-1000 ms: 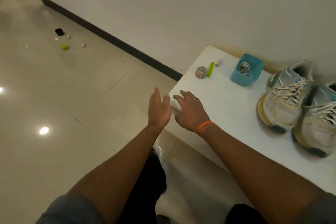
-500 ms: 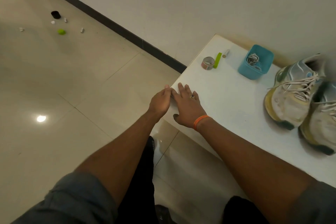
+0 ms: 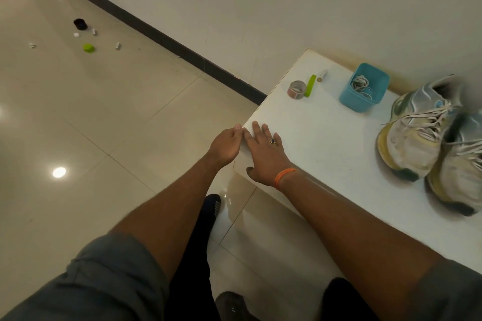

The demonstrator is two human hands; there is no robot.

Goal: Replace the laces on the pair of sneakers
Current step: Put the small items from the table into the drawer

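Two worn white sneakers stand side by side at the right end of the white table (image 3: 326,143), one (image 3: 414,133) nearer the wall and the other (image 3: 459,164) nearer me, both laced with white laces. A blue box (image 3: 357,101) behind them holds a bundle of white laces (image 3: 361,85). My right hand (image 3: 266,154), with a ring and an orange wristband, lies flat on the table's near left corner, fingers apart. My left hand (image 3: 224,146) presses against the side of that corner, touching the right hand's fingers. Neither hand holds anything.
A roll of tape (image 3: 296,89), a green stick (image 3: 311,85) and a small white tube (image 3: 323,75) lie at the table's far left end by the wall. On the tiled floor at far left lie a black cap (image 3: 80,24), a green cap (image 3: 88,47) and small white bits.
Both hands came down from above the corner onto the table: the right hand now lies flat on top, the left against the side. The view has shifted slightly.
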